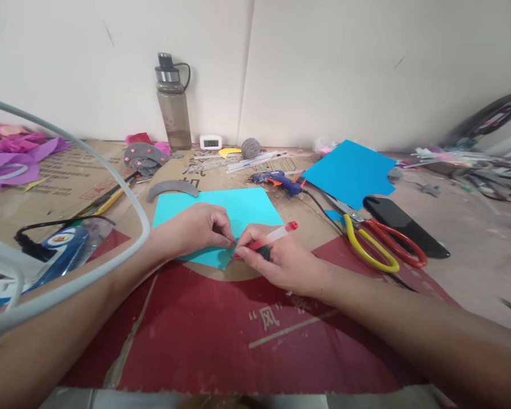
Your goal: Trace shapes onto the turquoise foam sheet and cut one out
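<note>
A sheet of light turquoise paper [242, 207] lies on the cardboard in front of me. My right hand [276, 255] grips a red pen [276, 234] with a clear barrel and a red end, its tip low at the paper's near edge. A small dark piece [263, 252] shows by the fingers of that hand; its kind is unclear. My left hand [200, 230] rests on the paper, fingers bent and pinched close to the pen tip. Whatever lies under those fingertips is hidden. A curved grey piece [172, 188] sits at the paper's far left corner.
Right of the paper lie a blue sheet [349, 170], scissors [372, 244], a black phone [404, 226] and a glue gun [279, 182]. A bottle [174, 108] and small clock [210, 142] stand by the wall. A pale curved tube [132, 193] crosses the left foreground.
</note>
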The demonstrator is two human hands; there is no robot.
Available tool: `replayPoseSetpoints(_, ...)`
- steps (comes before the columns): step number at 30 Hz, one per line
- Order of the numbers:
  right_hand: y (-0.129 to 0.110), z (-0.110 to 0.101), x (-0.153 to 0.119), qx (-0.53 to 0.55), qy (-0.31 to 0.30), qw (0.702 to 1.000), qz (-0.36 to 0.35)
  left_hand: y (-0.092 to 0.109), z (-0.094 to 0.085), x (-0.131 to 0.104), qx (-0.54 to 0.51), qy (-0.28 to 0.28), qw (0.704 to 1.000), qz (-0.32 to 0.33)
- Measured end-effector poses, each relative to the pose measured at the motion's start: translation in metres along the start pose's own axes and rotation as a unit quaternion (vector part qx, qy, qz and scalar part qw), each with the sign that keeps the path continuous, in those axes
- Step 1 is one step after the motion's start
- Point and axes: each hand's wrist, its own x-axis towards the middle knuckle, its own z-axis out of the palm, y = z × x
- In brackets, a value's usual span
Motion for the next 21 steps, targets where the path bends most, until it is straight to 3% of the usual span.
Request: replayPoseSetpoints(21, -0.002, 0.0014, 0.0021, -0.009, 0.005, 1.0, 0.008, 0.0013, -0.0013, -0.0001, 0.006, -0.011, 1.0, -0.004)
